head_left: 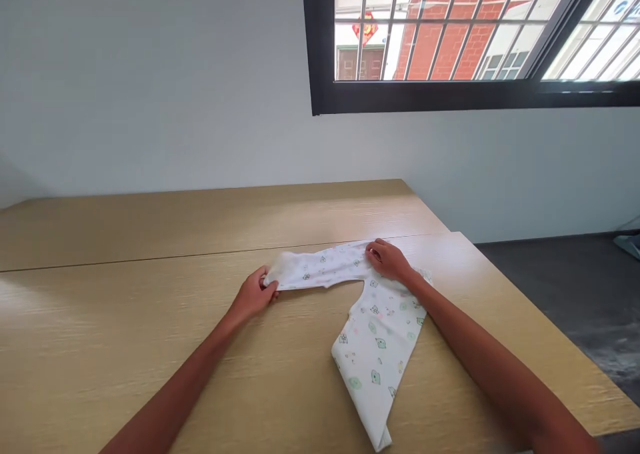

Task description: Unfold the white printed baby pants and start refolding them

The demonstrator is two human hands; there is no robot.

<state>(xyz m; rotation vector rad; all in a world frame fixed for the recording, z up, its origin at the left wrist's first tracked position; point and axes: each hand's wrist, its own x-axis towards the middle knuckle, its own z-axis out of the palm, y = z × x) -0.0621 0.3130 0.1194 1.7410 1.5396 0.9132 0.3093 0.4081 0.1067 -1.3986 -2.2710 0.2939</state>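
Your left hand [254,295] is pinching the nine o'clock end of the small white printed cotton garment [370,321], keeping it taut. Your right hand [389,259] is pressing flat, fingers seemingly loose, at twelve o'clock on the pale wooden table [150,334].

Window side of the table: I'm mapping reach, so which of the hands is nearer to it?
Right. The right hand presses the white garment toward the table edge under the window; the left hand grips the garment's opposite end.

On the wooden table [125,321], the left hand [254,295] pinches one end of a white printed garment [373,327] while the right hand [389,261] presses its middle, near the right edge.
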